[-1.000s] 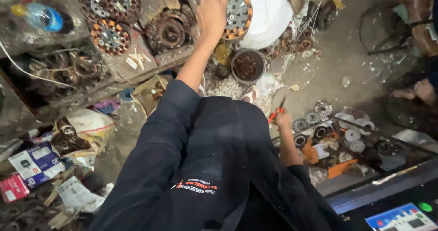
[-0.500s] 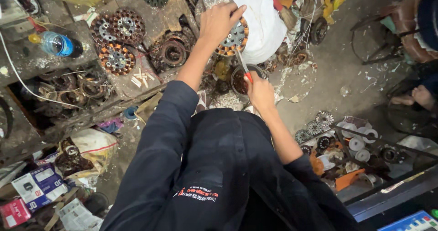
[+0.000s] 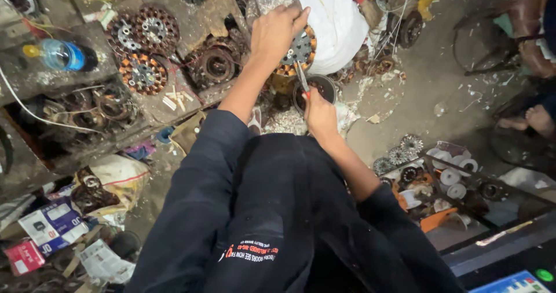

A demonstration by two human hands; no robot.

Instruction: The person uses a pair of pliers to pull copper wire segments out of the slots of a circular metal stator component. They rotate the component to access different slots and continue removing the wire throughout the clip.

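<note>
- Cluttered tabletop [image 3: 191,15] carried wound copper discs [image 3: 142,73] and a bottle [image 3: 61,54].
- Left hand [image 3: 277,31] gripped a round, copper-wound disc [image 3: 301,50].
- Right hand [image 3: 320,113] closed on a screwdriver [image 3: 302,80].

A ring of orange and dark segments around a grey, perforated centre is seen on the stator [image 3: 301,51] at upper centre. The same orange-and-black pattern is repeated on a second stator [image 3: 142,73] at upper left. A red handle is noted on the screwdriver [image 3: 303,83]. A white sack [image 3: 336,21] and a blue-labelled bottle [image 3: 61,55] are recorded. Dark navy sleeves are observed.
</note>
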